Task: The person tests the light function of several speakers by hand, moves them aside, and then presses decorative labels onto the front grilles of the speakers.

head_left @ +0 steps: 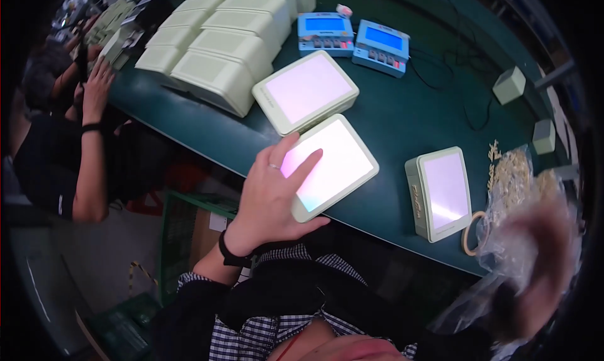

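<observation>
Head view showed our left hand [272, 194] lying flat on a pale green lit panel [332, 166], fingers [306, 165] spread across its glowing face and the thumb hooked under the near corner. That panel sat at the front edge of the dark green worktop [402, 112], its corner just over the lip, touching a second lit panel [306, 90] behind it. A third lit panel [440, 192] stood well apart to the right, with bare worktop between. Behind were a block of pale green housings [220, 40] and two blue meters [353, 39]. Our right hand [541, 260] was a blur at the right rim in a clear plastic bag [509, 248] of small pale parts; we could not tell how its fingers were set. Another person's hand [95, 87] rested at the far left edge.
</observation>
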A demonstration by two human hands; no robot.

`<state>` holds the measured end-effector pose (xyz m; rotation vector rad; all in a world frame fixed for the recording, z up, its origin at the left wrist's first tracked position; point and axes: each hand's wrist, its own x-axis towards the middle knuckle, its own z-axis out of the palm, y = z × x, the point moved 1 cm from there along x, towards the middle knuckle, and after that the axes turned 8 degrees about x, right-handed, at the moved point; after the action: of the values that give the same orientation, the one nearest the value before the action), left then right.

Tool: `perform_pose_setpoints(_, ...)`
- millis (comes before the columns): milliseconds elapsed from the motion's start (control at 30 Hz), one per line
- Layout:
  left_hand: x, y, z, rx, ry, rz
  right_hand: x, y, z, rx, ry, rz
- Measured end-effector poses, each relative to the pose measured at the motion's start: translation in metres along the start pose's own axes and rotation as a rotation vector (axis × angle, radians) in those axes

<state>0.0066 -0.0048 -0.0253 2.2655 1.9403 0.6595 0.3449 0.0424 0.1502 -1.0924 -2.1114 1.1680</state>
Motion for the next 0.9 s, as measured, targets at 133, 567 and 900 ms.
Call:
perform_pose_setpoints(133,-0.007,0.001,0.01,0.021,0.071,-0.028,-0.016,0.007,0.079,0.459,-0.325,0.304)
perform_pose_setpoints(567,-0.007,0.063,0.005,-0.655,-0.049,0.252,0.003,0.147,0.215,1.521,0.247,-0.241)
perform_pose_setpoints(900,0.046,-0.049,0.012,0.26,0.2,0.043,-0.018,0.225,0.158,1.89,-0.04,-0.784)
